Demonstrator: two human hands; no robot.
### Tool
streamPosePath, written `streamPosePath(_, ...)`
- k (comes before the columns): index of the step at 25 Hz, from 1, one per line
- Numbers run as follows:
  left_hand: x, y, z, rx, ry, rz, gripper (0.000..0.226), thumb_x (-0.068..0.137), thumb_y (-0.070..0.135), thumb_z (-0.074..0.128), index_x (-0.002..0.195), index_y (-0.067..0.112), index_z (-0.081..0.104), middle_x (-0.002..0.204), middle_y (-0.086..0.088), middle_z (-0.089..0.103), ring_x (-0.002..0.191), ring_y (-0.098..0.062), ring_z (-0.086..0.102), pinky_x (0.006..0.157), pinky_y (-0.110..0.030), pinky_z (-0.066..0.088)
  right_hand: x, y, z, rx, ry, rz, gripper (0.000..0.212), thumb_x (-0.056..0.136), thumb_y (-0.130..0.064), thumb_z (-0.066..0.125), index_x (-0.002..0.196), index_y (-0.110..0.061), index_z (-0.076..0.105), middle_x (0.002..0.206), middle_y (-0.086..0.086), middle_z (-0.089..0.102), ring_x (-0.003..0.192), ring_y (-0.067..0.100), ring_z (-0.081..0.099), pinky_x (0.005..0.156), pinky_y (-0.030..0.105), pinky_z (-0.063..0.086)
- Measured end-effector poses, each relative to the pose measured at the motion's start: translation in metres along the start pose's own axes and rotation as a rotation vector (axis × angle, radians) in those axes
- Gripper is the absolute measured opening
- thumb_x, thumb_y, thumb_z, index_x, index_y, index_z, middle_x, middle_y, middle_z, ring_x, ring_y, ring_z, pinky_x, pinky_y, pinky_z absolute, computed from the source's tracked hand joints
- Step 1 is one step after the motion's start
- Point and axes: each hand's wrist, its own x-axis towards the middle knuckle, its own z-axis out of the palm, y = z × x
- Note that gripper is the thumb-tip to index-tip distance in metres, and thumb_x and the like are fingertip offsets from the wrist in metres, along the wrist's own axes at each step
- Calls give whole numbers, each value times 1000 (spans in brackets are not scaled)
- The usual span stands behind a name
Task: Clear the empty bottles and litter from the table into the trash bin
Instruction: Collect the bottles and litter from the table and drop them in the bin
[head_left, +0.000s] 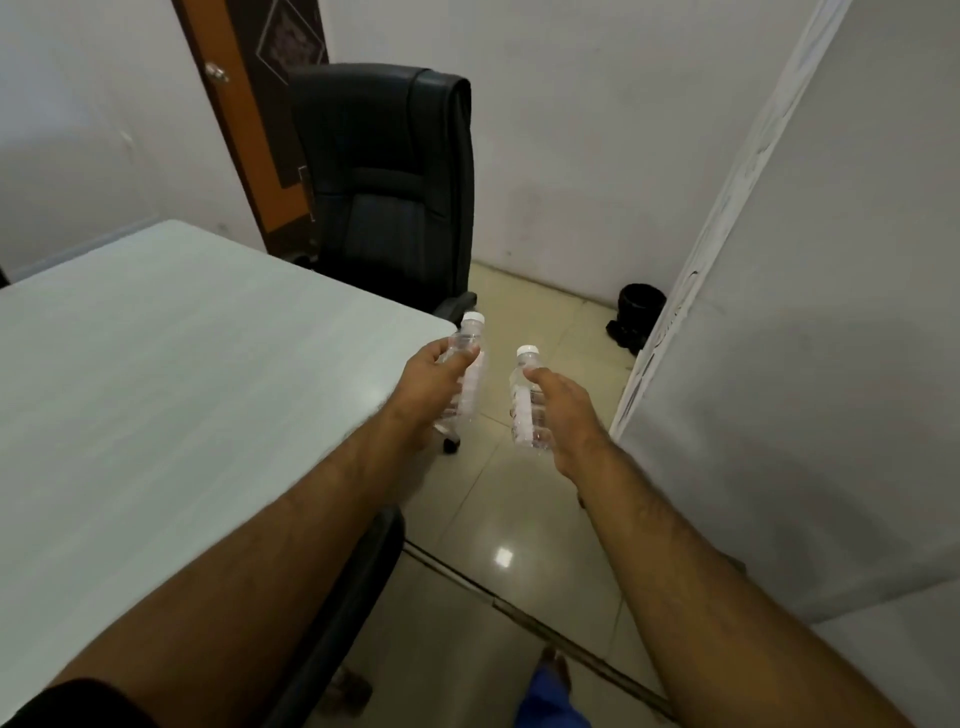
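Observation:
My left hand (426, 382) grips a clear empty plastic bottle (470, 358) with a white cap, held upright just past the corner of the white table (156, 364). My right hand (563, 410) grips a second clear bottle (527, 410) with a white cap, held upright over the tiled floor. Both arms stretch forward. A small black trash bin (641, 306) stands on the floor by the far wall, partly hidden behind a white partition edge. The bin lies ahead and to the right of both hands.
A black office chair (389, 197) stands at the table's far corner, to the left of the path to the bin. A second dark chair (358, 571) sits under my left forearm. The white partition wall (805, 364) closes off the right. A brown door (244, 119) is at the back left.

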Motion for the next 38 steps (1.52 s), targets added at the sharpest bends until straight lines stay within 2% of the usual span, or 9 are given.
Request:
streamPosePath(4,120,17,67,-32,-10,-88,43,95,47,52,128,19,55,112,-12,65,90,-23,65,66,-34,58,116,-47,-44,14,-20,37,11,93,-20,53,96,-11,57,71,9,55,51,19,53,48,26,46)
streamPosePath(10,307,46,134,-65,7,-105,31,93,33,53,118,17,61,92,-4,62,73,-17,59,56,-28,48,308,-109,-68,22,-23,99,16,91,-22,45,96,-12,57,67,6,54,42,14,49,42,21,41)
streamPosePath(13,415,46,155,-23,0,-116,17,88,24,58,101,15,66,80,-2,63,61,-14,57,54,-24,46,417,-122,-69,4,23,91,12,92,-23,51,100,-18,59,87,8,59,60,16,56,51,24,46)
streamPosePath(15,497,46,172,5,-55,-132,8,89,19,61,93,16,67,71,1,64,53,-11,58,50,-21,45,496,-130,-71,8,77,92,32,91,-25,63,122,-21,57,107,5,65,83,20,66,63,31,54)
streamPosePath(19,652,72,218,55,-163,-191,25,88,20,65,111,10,67,84,-3,67,59,-14,61,50,-23,47,632,-167,-82,34,246,121,63,81,-33,78,136,-17,52,124,8,66,104,26,69,76,36,58)
streamPosePath(23,771,107,285,130,-269,-212,22,88,22,67,106,9,66,84,-4,66,66,-15,59,52,-20,45,735,-214,-116,104,337,134,53,86,-37,73,133,-21,56,119,8,69,95,22,70,77,43,60)
streamPosePath(26,861,120,348,186,-366,-220,11,92,26,59,92,16,65,83,-5,61,72,-20,55,61,-27,45,817,-235,-152,189,407,154,54,87,-50,67,135,-29,53,118,3,65,85,21,69,57,34,59)
streamPosePath(31,1008,113,464,274,-422,-294,14,87,29,63,95,17,66,82,-4,64,62,-18,59,58,-28,49,967,-253,-231,404,466,235,28,93,-44,53,92,-16,59,69,0,48,47,10,40,44,22,28)
streamPosePath(38,1168,132,607,506,-500,-363,14,77,10,72,87,10,62,76,-5,58,63,-17,54,48,-19,41,1125,-300,-330,345,662,266,15,96,-20,60,109,-14,60,99,8,64,84,20,60,71,34,52)
